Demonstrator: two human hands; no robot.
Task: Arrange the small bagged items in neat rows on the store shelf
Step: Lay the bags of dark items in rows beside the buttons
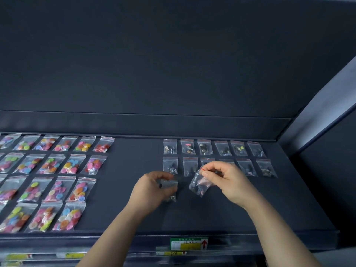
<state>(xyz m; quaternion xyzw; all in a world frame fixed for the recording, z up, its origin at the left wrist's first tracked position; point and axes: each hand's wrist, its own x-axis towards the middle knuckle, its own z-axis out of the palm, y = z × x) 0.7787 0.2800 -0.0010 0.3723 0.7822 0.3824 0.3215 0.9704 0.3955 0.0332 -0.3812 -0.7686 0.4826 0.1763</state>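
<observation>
Small clear zip bags of dark trinkets (221, 148) lie in two rows at the back right of the dark shelf (134, 209). My left hand (152, 191) grips one such clear bag (169, 186) just above the shelf, below the left end of the second row. My right hand (229, 180) pinches the red-striped top of another bag (200, 184), which hangs tilted over the shelf. My right hand hides part of the second row.
Bags of colourful buttons (52, 178) fill the shelf's left half in several rows. A raised back ledge (146, 124) and a right side panel (317, 116) bound the shelf. A green price label (188, 243) sits on the front edge.
</observation>
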